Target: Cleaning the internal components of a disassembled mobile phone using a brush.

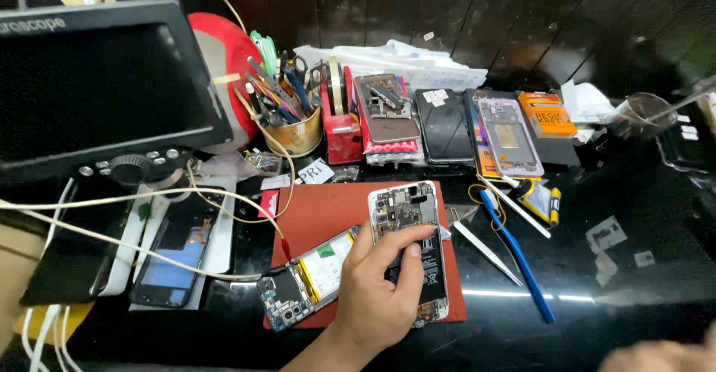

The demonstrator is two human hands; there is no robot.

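A: Where is the opened white phone (410, 249) found?

B: It is laid face down on the red mat (328, 212) on the table (619, 297), back cover off, board and battery exposed. It is pinched at its edges by the left hand (377, 294), thumb on one side and fingers on the other.

A: And the right hand (664, 357)?

B: Only a blurred sliver is seen at the lower right corner; whether its grip is open or closed cannot be told.

A: How should the phone be handled?

B: It is judged light, stiff and fragile. The frame edges should be held; the bare board is best avoided. A second opened phone (306, 279) lies just beside it.
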